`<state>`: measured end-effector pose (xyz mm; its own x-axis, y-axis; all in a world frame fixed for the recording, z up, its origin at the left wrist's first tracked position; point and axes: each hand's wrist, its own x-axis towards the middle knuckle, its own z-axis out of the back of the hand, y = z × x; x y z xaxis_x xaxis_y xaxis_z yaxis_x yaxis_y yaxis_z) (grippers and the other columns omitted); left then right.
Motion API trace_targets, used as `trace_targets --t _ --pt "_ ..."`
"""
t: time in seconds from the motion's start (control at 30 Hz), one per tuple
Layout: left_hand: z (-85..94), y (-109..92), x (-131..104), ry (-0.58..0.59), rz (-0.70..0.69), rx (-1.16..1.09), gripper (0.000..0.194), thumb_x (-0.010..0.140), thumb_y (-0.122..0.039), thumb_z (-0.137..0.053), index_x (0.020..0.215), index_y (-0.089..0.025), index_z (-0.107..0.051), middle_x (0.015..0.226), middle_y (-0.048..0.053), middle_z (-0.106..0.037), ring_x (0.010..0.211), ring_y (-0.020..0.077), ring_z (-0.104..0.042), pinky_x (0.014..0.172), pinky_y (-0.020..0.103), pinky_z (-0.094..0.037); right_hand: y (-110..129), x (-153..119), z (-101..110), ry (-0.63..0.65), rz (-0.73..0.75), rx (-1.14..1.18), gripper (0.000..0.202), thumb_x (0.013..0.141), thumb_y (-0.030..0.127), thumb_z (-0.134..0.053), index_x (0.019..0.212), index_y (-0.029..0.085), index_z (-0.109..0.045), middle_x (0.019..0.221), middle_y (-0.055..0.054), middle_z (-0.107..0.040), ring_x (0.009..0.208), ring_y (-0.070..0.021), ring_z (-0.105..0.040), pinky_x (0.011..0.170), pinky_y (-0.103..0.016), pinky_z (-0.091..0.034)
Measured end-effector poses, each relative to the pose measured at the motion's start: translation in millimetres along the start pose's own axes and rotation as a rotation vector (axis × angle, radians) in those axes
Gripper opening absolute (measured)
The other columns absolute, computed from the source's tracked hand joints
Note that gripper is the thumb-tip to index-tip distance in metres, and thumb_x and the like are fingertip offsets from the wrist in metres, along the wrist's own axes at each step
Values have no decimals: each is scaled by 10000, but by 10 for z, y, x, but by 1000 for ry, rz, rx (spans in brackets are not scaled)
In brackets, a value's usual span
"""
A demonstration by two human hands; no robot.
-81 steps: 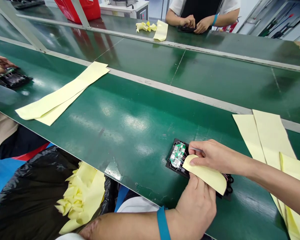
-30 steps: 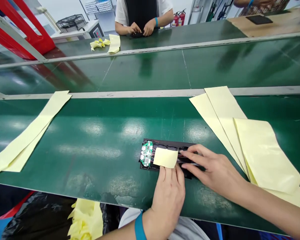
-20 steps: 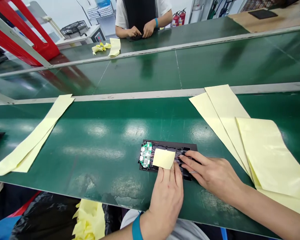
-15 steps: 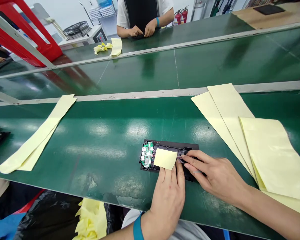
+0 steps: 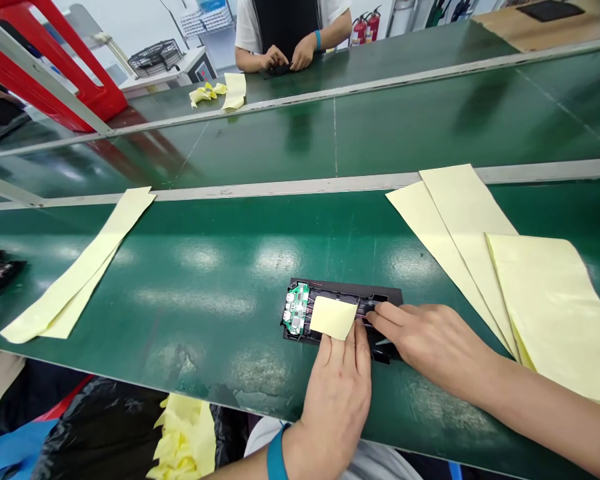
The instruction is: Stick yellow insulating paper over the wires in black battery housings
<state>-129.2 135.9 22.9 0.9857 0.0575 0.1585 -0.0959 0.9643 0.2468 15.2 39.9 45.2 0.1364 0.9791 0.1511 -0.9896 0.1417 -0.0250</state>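
A black electronics housing (image 5: 375, 293) lies open on the green bench, with a green circuit board (image 5: 296, 308) at its left end. A small yellow paper piece (image 5: 333, 317) covers part of its middle. My left hand (image 5: 337, 393) reaches up from the near side, its fingers close together and gripping the housing's near edge; some fingertips are hidden under the paper. My right hand (image 5: 435, 343) comes in from the right. Its fingertips are pinched together inside the housing, just right of the paper, close to thin wires; what they hold is too small to make out.
Long yellow sheets (image 5: 80, 263) lie at left, and larger yellow sheets (image 5: 545, 287) at right. Another dark part (image 5: 0, 273) sits at the far left edge. Crumpled yellow paper (image 5: 185, 437) is below the bench edge. Across the bench, a person (image 5: 290, 40) works with both hands.
My right hand's fingers have drawn together from a wider spread, with the tips still in the housing. My left hand and the paper piece hold about the same place. The view has shifted slightly.
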Motion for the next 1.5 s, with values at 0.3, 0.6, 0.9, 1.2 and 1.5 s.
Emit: trace_targets --t 0.3,0.6,0.9,1.2,1.5 --pt "70 -24 47 57 9 -9 624 661 -116 -504 1273 4 -480 1321 177 -485 1171 293 -476 958 384 -446 9 -63 53 129 153 -230 374 601 13 -469 880 151 -677 892 -71 -623 439 -114 -464 409 -293 -185" --pt "65 -24 42 81 23 -11 602 683 -131 -518 1272 -8 -487 1306 199 -493 1139 301 -507 937 383 -457 -68 -3 67 185 -262 383 369 829 157 -368 1037 236 -663 1015 12 -599 458 -31 -450 501 -232 -386" --pt "34 16 2 58 1 -36 553 729 -106 -458 1275 -25 -488 1315 186 -489 1186 280 -481 946 367 -458 -59 -16 -46 159 -333 420 297 910 275 -398 974 273 -688 1000 41 -624 621 -73 -591 557 -236 -435" --pt "54 54 1 60 2 -74 511 756 -100 -444 1259 -30 -507 1308 198 -491 1171 290 -499 930 371 -472 -21 -24 -10 110 -306 327 265 901 271 -434 955 275 -693 997 27 -635 572 -64 -588 518 -220 -437" --pt "61 57 18 51 -6 -70 526 725 -106 -483 1244 -30 -524 1292 200 -507 1166 305 -503 932 386 -472 12 -56 -17 73 -257 163 237 882 259 -464 965 272 -686 984 40 -646 489 -53 -557 439 -218 -390"
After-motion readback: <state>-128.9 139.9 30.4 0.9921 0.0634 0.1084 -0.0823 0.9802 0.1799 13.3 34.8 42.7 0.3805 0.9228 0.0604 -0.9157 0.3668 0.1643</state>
